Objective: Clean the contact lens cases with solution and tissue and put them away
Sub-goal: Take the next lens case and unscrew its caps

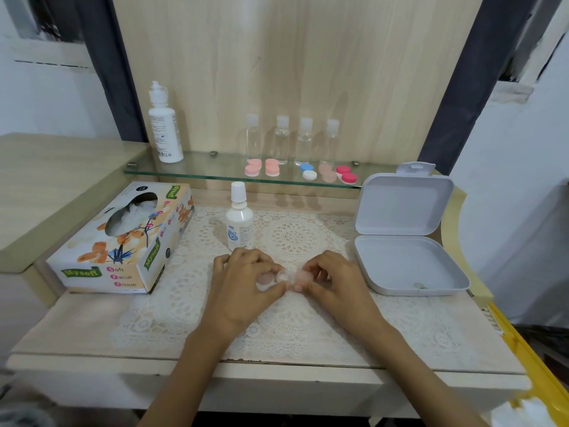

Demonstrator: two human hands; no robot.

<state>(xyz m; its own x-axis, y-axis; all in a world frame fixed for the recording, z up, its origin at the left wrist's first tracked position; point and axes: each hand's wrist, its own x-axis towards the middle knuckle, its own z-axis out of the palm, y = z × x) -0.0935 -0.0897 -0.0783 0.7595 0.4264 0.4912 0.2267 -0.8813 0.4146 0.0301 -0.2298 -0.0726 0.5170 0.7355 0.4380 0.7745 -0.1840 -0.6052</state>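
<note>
One tissue box [123, 238] lies at the far left of the worktop [77, 331], printed with orange flowers, with white tissue showing in its oval slot. Behind its right end a glass shelf [200, 171] runs along the wooden back panel, and a tall white solution bottle [164, 124] stands upright on the shelf's left end. Below the shelf, a lace mat [295, 235] covers the middle of the worktop. On it a small solution bottle [239, 221] stands upright with its white cap on, just beyond the left hand.

That left hand [246, 282] is low over the mat with its fingers curled in, pinching the left end of a translucent contact lens case [284, 276]. The case sits between the two hands, close above the lace; I cannot tell whether it touches. The right hand [335, 282] mirrors the left, its fingers curled and pinching the case's right end, where a pinkish cap shows.

Up on the shelf, four clear bottles [281, 140] with white caps stand in a row. In front of them lie five lens cases [272, 167]: two pink, one blue and white, one pale pink, one red and white.

Furthest right, near the right hand but apart from it, a white box [409, 263] lies open with its lid tilted back.
</note>
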